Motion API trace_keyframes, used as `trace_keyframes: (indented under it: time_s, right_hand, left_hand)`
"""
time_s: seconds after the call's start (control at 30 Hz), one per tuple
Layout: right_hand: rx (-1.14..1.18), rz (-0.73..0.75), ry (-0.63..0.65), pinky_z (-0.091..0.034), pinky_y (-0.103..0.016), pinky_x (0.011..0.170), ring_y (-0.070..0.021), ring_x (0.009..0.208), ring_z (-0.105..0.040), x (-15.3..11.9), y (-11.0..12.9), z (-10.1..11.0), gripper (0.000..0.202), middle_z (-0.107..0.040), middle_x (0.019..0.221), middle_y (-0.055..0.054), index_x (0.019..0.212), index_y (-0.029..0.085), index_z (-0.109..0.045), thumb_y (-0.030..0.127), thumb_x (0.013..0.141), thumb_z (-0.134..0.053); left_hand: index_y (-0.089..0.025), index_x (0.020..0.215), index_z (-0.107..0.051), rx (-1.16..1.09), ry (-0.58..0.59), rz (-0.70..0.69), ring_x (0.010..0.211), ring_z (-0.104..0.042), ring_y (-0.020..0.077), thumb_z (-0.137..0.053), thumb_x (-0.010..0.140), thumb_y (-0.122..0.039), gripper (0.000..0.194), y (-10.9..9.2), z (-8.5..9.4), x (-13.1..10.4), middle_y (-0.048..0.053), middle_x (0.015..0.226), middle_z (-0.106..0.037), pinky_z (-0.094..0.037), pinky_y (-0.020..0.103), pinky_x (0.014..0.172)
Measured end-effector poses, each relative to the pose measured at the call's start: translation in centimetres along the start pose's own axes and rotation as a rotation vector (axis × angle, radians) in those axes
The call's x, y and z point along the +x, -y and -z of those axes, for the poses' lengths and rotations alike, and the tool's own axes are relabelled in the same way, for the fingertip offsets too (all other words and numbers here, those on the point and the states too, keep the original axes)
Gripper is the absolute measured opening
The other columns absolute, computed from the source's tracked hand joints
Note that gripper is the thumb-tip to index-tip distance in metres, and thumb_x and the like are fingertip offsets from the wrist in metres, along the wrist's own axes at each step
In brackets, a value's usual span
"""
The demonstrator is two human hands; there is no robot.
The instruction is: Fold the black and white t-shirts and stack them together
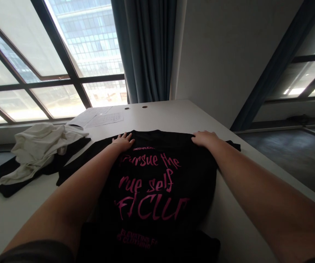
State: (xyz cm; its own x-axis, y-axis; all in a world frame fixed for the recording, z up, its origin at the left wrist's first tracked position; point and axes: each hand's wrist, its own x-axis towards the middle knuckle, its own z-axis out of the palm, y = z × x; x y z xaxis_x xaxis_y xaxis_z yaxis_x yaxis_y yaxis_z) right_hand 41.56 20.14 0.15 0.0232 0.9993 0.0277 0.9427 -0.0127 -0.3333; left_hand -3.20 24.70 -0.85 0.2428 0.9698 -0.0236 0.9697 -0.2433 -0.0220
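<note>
The black shirt (160,175) lies spread in front of me on the white table (173,113), its collar (146,132) pointing away and its pink lettering (150,160) facing up. My left hand (123,141) is open, fingers fanned flat on the cloth by one shoulder. My right hand (204,138) rests at the other shoulder with its fingers bent over the edge; whether it pinches the fabric, I cannot tell.

I judge the shirt light and limp, soft enough to crease under any push, and not fragile. The lettering looks like a print, so it may bend a little more stiffly than the plain cloth around it. The tabletop seems smooth, so the whole thing probably slides if I press and drag. The shoulder seams seem the best places to take hold, one per hand, because a grip on one sleeve (75,164) alone would likely twist the body
</note>
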Motion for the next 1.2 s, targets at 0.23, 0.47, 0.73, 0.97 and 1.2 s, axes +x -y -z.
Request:
trace_keyframes:
  time_s: [0.23, 0.47, 0.73, 0.97, 1.2]
  right_hand:
    - [-0.132, 0.226, 0.211, -0.025, -0.051, 0.128, -0.0354, 0.156, -0.033, -0.7, 9.0, -3.5, 0.069, -0.038, 0.17, -0.005, 0.16, 0.03, -0.048, 0.065, 0.102, -0.037]
    - [-0.192, 0.098, 0.239, -0.009, -0.068, 0.127, -0.0368, 0.163, -0.009, 3.3, 11.2, -5.5, 0.074, -0.008, 0.178, -0.006, 0.171, 0.028, -0.02, 0.062, 0.106, -0.025]
    - [-0.196, 0.183, 0.189, -0.009, -0.063, 0.129, -0.034, 0.163, -0.011, 8.2, 9.2, -5.9, 0.07, -0.013, 0.178, -0.002, 0.17, 0.032, -0.023, 0.06, 0.106, -0.026]
    - [-0.191, 0.195, 0.167, -0.009, -0.063, 0.128, -0.0345, 0.162, -0.013, 8.9, 9.9, -5.2, 0.069, -0.014, 0.178, -0.006, 0.17, 0.025, -0.024, 0.055, 0.108, -0.028]
    - [-0.192, 0.192, 0.105, -0.018, -0.058, 0.128, -0.0368, 0.161, -0.018, 3.6, 7.5, -4.1, 0.06, -0.025, 0.176, -0.007, 0.162, 0.028, -0.044, 0.052, 0.108, -0.035]
  left_hand:
    - [-0.033, 0.171, -0.017, -0.096, 0.078, 0.089, 0.161, -0.006, 0.048, -0.021, 0.102, -0.07, 0.078, -0.2, -0.3, 1.3, 0.011, 0.178, -0.01, -0.015, 0.086, 0.113]
    - [-0.032, 0.17, -0.02, -0.098, 0.067, 0.073, 0.161, -0.008, 0.0477, -0.023, 0.102, -0.069, 0.078, 0.5, -0.5, 2.3, 0.01, 0.178, -0.009, -0.016, 0.084, 0.115]
    - [-0.029, 0.17, -0.02, -0.114, 0.063, 0.084, 0.162, -0.007, 0.0446, -0.021, 0.104, -0.062, 0.074, 2.2, -0.8, 5.9, 0.011, 0.178, -0.011, -0.014, 0.081, 0.117]
    - [-0.027, 0.17, -0.023, -0.105, 0.028, 0.078, 0.163, -0.01, 0.039, -0.022, 0.104, -0.06, 0.073, 2.6, -0.3, 6.7, 0.008, 0.178, -0.012, -0.013, 0.073, 0.123]
    - [-0.024, 0.166, -0.034, -0.107, -0.044, 0.03, 0.162, -0.017, 0.0318, -0.025, 0.106, -0.055, 0.069, 4.0, -0.9, 6.4, 0.007, 0.175, -0.025, -0.017, 0.057, 0.129]
